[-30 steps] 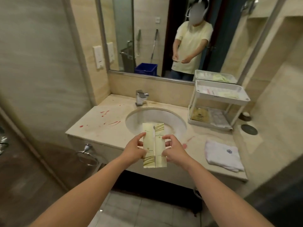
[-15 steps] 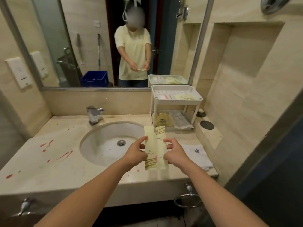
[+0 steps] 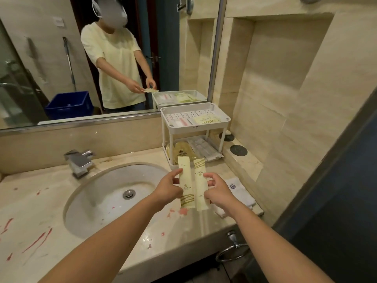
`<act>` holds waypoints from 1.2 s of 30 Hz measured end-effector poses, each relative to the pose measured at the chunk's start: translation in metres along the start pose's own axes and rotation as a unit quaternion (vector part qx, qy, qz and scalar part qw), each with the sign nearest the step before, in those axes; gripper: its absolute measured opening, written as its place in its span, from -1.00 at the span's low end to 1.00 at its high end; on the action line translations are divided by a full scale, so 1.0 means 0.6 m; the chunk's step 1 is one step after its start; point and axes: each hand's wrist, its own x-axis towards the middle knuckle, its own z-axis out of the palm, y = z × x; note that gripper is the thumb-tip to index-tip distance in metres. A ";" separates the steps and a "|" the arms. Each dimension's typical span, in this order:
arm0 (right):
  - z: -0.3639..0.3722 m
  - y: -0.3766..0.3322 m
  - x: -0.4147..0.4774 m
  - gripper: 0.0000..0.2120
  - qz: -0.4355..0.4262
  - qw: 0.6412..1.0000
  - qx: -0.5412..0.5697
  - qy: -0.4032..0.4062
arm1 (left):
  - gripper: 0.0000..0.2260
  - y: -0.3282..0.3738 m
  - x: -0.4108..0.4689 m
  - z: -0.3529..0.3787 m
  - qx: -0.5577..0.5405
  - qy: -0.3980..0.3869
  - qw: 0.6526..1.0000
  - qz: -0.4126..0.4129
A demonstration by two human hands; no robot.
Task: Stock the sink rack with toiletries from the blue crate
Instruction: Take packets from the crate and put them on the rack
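Both your arms reach forward. Your left hand [image 3: 169,188] pinches a long pale-yellow paper packet [image 3: 185,176] with green stripes by its left edge. Your right hand [image 3: 219,189] pinches a matching second packet [image 3: 201,186] by its right edge. Both packets stand upright, side by side between your fingers. The white two-tier plastic rack [image 3: 194,127] lies just beyond your fingertips.

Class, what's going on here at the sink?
A person stands at the sink, pinching two slim yellow sachets side by side, one in the left hand, one in the right hand, in front of the white two-tier rack. Both rack shelves already hold packets. The blue crate shows only in the mirror.
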 end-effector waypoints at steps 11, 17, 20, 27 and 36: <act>-0.028 -0.007 0.129 -0.40 0.018 1.000 -0.018 -0.002 | -0.34 0.006 0.117 0.005 0.001 0.001 0.999 -0.033; -0.052 -0.010 0.248 -0.41 0.033 0.999 -0.023 -0.032 | -0.38 0.019 0.219 0.019 -0.001 0.043 0.997 -0.059; -0.061 -0.011 0.312 -0.39 0.044 0.997 -0.029 -0.050 | -0.40 0.027 0.274 0.027 0.009 0.062 0.995 -0.072; -0.063 -0.013 0.449 -0.31 0.056 0.991 -0.066 -0.098 | -0.37 0.028 0.387 0.029 0.048 0.102 0.988 -0.108; -0.028 -0.026 0.563 -0.37 0.069 0.984 -0.110 -0.118 | -0.50 0.024 0.474 0.033 0.056 0.163 0.975 -0.138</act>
